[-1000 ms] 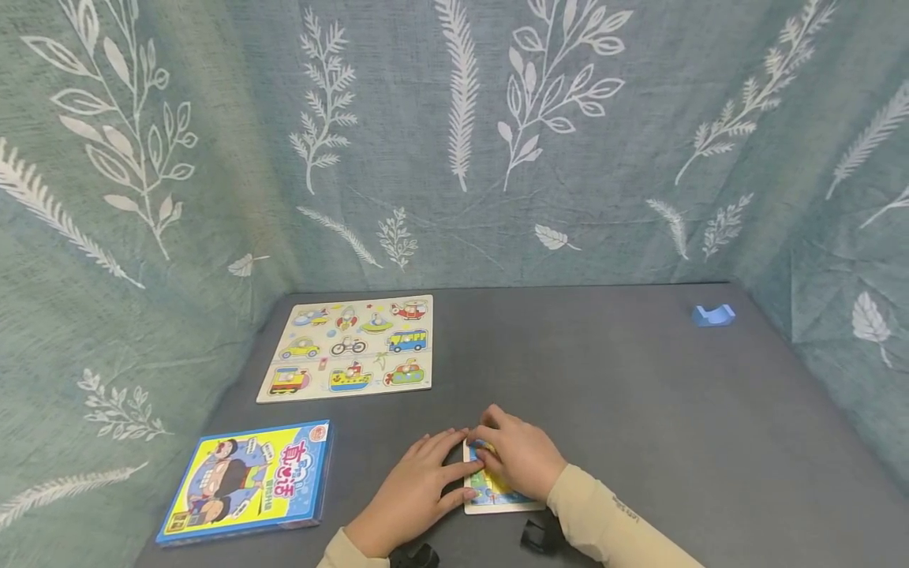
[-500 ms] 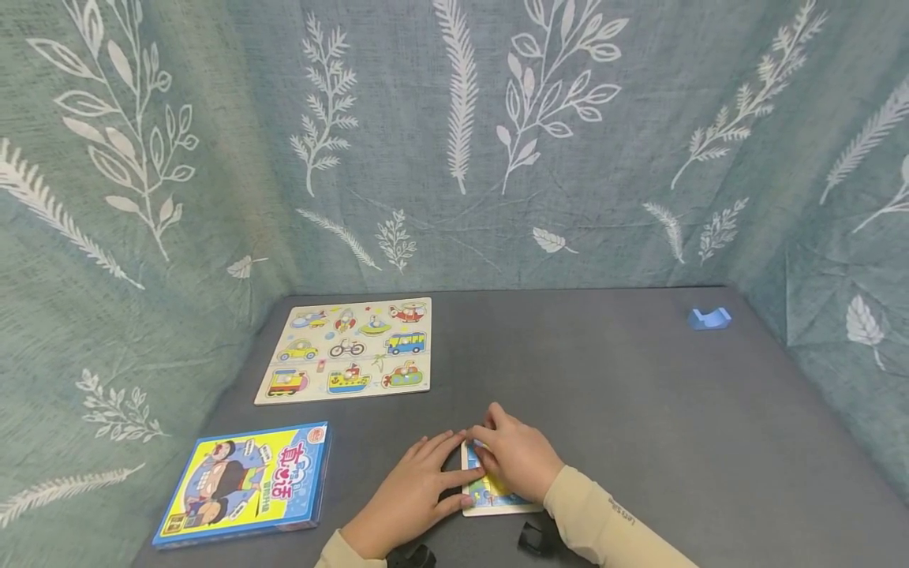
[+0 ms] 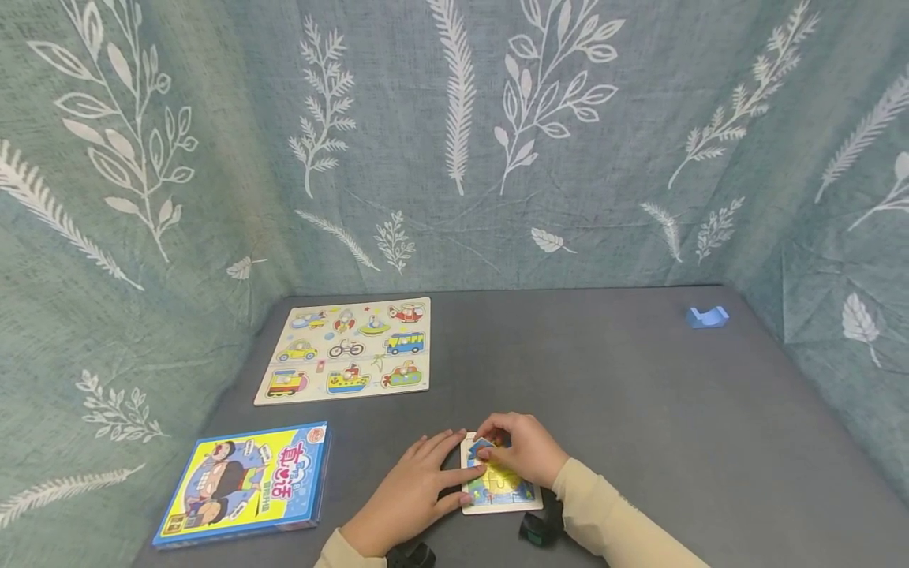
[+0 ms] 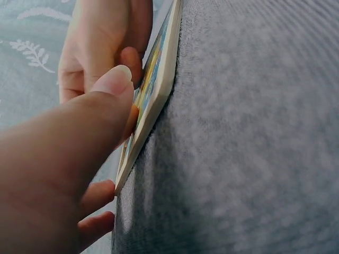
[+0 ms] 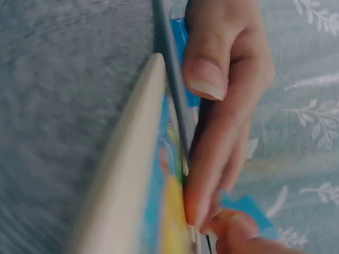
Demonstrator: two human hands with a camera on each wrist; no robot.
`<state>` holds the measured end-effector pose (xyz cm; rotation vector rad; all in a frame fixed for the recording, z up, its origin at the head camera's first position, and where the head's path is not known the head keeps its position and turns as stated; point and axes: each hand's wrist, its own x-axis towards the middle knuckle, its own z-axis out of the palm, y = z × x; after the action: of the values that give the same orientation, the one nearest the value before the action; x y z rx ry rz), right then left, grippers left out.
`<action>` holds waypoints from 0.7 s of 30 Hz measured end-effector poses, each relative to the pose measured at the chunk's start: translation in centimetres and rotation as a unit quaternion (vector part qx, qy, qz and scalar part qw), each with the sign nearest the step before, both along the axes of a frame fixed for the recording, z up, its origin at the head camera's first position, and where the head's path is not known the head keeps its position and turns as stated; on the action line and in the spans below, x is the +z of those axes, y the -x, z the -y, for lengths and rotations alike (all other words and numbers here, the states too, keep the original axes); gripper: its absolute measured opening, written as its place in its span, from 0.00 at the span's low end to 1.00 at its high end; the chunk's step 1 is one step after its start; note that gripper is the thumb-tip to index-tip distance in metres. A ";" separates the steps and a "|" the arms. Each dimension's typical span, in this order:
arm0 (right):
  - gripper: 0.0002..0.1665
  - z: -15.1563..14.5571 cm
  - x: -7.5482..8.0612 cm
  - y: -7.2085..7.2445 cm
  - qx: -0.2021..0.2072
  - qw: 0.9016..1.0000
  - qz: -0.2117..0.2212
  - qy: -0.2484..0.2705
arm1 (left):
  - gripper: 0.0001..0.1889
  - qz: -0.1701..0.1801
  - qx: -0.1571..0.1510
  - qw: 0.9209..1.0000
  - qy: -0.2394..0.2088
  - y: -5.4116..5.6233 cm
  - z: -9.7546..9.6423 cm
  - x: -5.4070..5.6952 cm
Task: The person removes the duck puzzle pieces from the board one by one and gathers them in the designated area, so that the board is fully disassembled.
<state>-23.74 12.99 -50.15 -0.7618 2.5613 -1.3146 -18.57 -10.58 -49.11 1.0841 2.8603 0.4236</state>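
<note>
Right hand (image 3: 527, 451) has raised one blue piece (image 3: 480, 448), seemingly clear of one puzzle (image 3: 503, 495)

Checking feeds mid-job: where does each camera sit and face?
Head: on the head, facing forward and down at the dark grey tabletop; left hand, right hand and beige sleeves show.
Left wrist: on that wrist, facing the pale-rimmed rectangular puzzle board and right hand; left hand close up.
Right wrist: on that wrist, facing the puzzle board and left hand; right hand pinches a flat blue puzzle piece.
Shared: both wrist views show the puzzle board and both hands.
</note>
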 end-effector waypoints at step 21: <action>0.13 -8.4 3.2 10.3 -0.064 0.990 0.058 -0.116 | 0.23 0.041 0.016 0.999 -0.011 -0.1 -0.1 0.2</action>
<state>-34.03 21.43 -46.99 -0.4724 2.6434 -1.0328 -18.45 -10.47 -48.87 1.0009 2.8112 0.4900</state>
